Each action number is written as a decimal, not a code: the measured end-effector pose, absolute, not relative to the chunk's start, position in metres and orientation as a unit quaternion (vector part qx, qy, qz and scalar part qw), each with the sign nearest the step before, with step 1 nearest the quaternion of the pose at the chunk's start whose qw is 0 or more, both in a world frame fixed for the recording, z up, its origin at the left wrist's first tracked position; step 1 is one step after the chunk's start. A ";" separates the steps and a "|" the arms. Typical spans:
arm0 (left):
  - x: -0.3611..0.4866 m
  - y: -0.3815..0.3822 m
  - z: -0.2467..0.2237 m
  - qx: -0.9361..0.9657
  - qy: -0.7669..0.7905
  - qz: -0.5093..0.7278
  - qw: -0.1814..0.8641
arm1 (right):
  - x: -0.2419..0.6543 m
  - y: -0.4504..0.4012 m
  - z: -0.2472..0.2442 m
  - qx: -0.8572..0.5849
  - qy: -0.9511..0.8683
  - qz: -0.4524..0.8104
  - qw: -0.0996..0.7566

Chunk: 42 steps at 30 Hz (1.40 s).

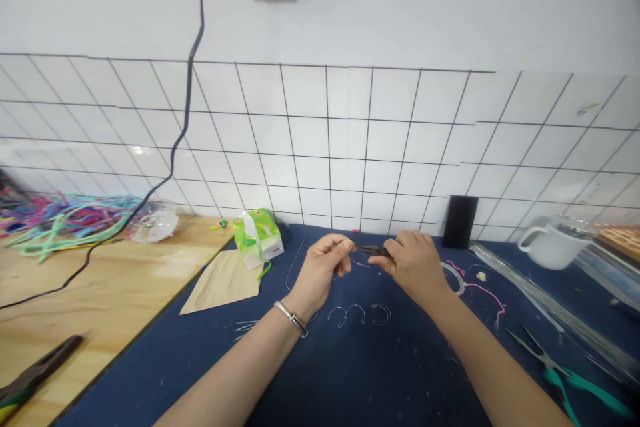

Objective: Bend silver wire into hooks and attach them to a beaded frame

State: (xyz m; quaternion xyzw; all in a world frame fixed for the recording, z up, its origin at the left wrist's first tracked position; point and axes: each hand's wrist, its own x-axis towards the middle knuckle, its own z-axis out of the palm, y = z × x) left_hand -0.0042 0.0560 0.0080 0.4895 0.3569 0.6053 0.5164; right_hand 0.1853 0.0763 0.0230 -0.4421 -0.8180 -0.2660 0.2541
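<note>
Thumb and forefinger of my left hand (324, 265) are pinched together on a thin metal wire, most of which the fingers hide. My right hand (416, 261) is wrapped round dark pliers (371, 249), whose jaws point left and meet the wire close to my left fingertips. Below the hands, curved pieces of silvery wire (357, 307) lie on the dark blue cloth (350, 373). A longer bent wire (289, 275) lies left of my left hand.
At left on the wooden table (165, 260) are fuzzy coloured stems (75, 220) and larger pliers (37, 373). A tissue pack (260, 240) stands near brown paper (220, 285). Scissors-like teal-handled tool (565, 373), straight wires (540, 293), a black block (459, 221) and white mug (553, 247) are right.
</note>
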 end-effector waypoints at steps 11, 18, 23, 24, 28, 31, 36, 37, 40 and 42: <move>-0.002 0.055 0.010 0.458 0.338 0.620 0.539 | 0.186 0.077 0.022 -0.438 -0.825 -0.240 0.266; -0.001 0.053 0.012 0.474 0.356 0.633 0.498 | 0.183 0.071 0.029 -0.458 -0.805 -0.271 0.262; 0.000 0.053 0.011 0.477 0.357 0.631 0.497 | 0.183 0.070 0.029 -0.467 -0.807 -0.257 0.254; 0.000 0.053 0.011 0.475 0.356 0.630 0.501 | 0.184 0.071 0.029 -0.468 -0.810 -0.244 0.254; 0.001 0.054 0.011 0.451 0.342 0.636 0.523 | 0.184 0.074 0.025 -0.477 -0.817 -0.198 0.256; 0.000 0.056 0.011 0.425 0.323 0.648 0.544 | 0.183 0.076 0.022 -0.478 -0.825 -0.164 0.252; -0.001 0.057 0.010 0.384 0.279 0.651 0.592 | 0.177 0.075 0.017 -0.465 -0.838 -0.123 0.258; -0.001 0.057 0.010 0.380 0.272 0.646 0.604 | 0.176 0.074 0.017 -0.464 -0.838 -0.117 0.261; -0.001 0.057 0.010 0.381 0.261 0.625 0.629 | 0.174 0.073 0.015 -0.461 -0.839 -0.106 0.268; -0.001 0.056 0.010 0.382 0.258 0.620 0.635 | 0.173 0.072 0.014 -0.457 -0.841 -0.105 0.270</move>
